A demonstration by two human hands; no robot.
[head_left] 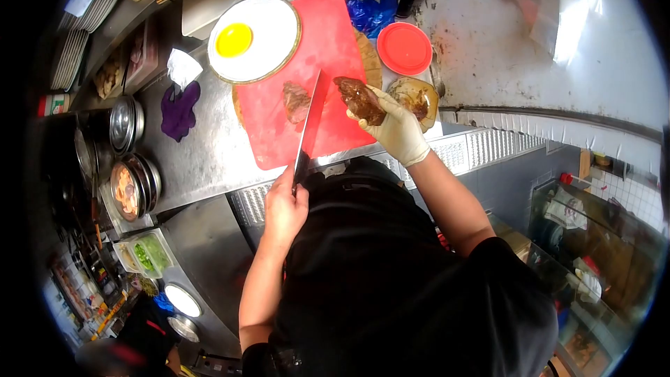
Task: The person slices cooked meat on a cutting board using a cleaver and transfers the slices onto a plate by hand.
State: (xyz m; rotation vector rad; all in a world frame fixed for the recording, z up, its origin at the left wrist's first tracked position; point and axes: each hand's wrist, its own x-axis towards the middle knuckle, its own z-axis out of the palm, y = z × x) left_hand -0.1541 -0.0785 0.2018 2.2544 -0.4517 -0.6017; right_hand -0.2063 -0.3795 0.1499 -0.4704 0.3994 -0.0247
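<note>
My left hand (pixel 285 211), bare, is wrapped round the handle of a long knife (pixel 312 115). The blade points away from me over a red cutting board (pixel 314 35). A piece of cooked meat (pixel 296 102) lies on the board, just left of the blade. In a pale glove, my right hand (pixel 398 129) grips a dark brown chunk of cooked meat (pixel 359 100) above the board's right edge. Beside that hand sits a yellowish bowl (pixel 431 108) with brown bits inside. A white round plate (pixel 276 38) with a bright yellow circle in it overlaps the board's far left corner.
A red round lid (pixel 405 49) and blue plastic (pixel 370 14) lie beyond the right hand. On the left are a purple cloth (pixel 180 112), metal bowls (pixel 122 124) and a tub of chopped greens (pixel 150 253). Another person (pixel 143 331) is at lower left.
</note>
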